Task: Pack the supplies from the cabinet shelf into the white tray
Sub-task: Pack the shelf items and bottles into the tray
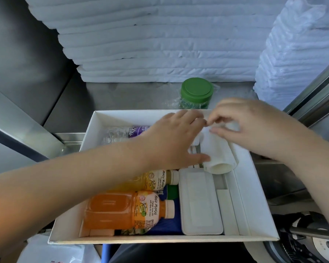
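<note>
Where the white tray [133,116] sits on the steel cabinet shelf [137,92], its near edge overhanging toward the person, both hands meet over a white roll [219,154] lying in the tray's far right part. The roll looks like soft white paper or wrap wound into a thick cylinder, its round end facing the camera. The left hand [171,137] reaches across from the left with fingers nearly straight, laid against the roll's left side, the thumb near its front end; it grips nothing. The right hand [249,126] comes in from the right with fingers curled, pinching the wrap at the roll's far end. Inside the tray, an orange drink bottle [122,211] lies on its side at the near left, a yellow drink bottle [150,180] lies just behind it, partly under the left forearm, and a clear bottle with a purple label [122,132] lies in the far left. A white lidded container [199,202] lies flat to the right of the bottle caps, in front of the roll. Behind the tray, a green-lidded jar [197,92] in clear wrap stands on the shelf. A tall stack of white folded sheets [160,44] fills the back, and a plastic-wrapped white stack [296,54] rises at the right. The cabinet walls are brushed grey metal.
</note>
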{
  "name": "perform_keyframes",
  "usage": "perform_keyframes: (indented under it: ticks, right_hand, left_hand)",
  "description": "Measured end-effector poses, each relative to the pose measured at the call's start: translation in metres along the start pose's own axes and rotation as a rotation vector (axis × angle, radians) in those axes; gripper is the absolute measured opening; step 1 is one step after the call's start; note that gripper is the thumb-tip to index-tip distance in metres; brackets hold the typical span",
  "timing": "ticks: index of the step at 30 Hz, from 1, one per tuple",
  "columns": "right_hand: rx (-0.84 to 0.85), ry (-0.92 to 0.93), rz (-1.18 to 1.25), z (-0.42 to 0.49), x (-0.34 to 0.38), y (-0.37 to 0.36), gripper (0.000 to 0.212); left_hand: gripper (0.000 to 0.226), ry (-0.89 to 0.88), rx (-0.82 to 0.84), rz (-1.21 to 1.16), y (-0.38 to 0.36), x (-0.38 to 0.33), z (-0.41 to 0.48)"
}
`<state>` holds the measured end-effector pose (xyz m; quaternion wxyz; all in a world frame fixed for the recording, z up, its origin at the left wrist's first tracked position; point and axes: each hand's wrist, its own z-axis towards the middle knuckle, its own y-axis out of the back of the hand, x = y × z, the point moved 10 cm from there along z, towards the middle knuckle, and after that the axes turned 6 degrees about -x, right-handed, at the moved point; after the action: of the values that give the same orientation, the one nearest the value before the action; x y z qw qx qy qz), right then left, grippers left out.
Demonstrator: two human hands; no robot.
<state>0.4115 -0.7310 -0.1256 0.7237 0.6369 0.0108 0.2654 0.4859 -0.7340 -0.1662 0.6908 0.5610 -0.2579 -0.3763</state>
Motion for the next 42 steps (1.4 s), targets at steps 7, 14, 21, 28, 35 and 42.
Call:
perform_keyframes:
  ticks: [7, 14, 21, 28, 35, 42]
  right_hand:
    - [-0.081, -0.092, -0.108, 0.065, -0.047, -0.017, 0.041]
    - [0.146, -0.225, -0.225, 0.117, -0.083, -0.057, 0.073]
    - [0.203, -0.259, -0.248, 0.134, -0.096, -0.073, 0.093]
    - [-0.029, -0.219, -0.218, 0.120, -0.075, -0.030, 0.085]
    - [-0.265, -0.076, -0.179, 0.069, -0.022, 0.036, 0.080]
    - [-0.290, -0.074, -0.140, 0.019, -0.008, 0.046, 0.078]
  left_hand:
    - [0.051, 0.076, -0.133, -0.020, 0.026, 0.030, 0.010]
    - [0.067, 0.116, 0.012, 0.189, 0.003, 0.050, -0.009]
    - [0.070, 0.085, 0.040, 0.207, -0.001, 0.052, -0.012]
    - [0.070, 0.074, 0.032, 0.199, -0.002, 0.052, -0.013]
    - [0.078, 0.061, 0.033, 0.193, -0.001, 0.050, -0.014]
    - [0.079, 0.060, 0.021, 0.185, 0.001, 0.050, -0.014]
